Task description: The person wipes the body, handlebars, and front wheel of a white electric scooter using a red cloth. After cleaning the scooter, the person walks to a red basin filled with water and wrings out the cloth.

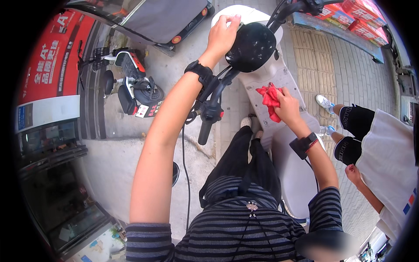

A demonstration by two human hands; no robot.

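Observation:
In front of me stands a pale electric scooter with a black instrument housing point(251, 47) between its handlebars. My left hand point(222, 36) reaches over the left handlebar point(216, 95) and lies against the far left edge of that housing. Its fingers are bent, and whether they grip anything there is hidden. A crumpled red cloth point(271, 100) is bunched in my right hand point(288, 108). That hand is above the scooter's footboard point(262, 88), in front of the light-coloured seat point(296, 170). The black left handlebar grip point(205, 131) sticks out towards me, with nothing holding it.
Another person in a white shirt point(386, 150) stands close on the right, one hand point(353, 173) lowered. A small parked scooter point(134, 82) is at left, below a grey-covered vehicle point(163, 19). Red cartons point(366, 29) sit at upper right. A black cable point(186, 177) hangs beside me.

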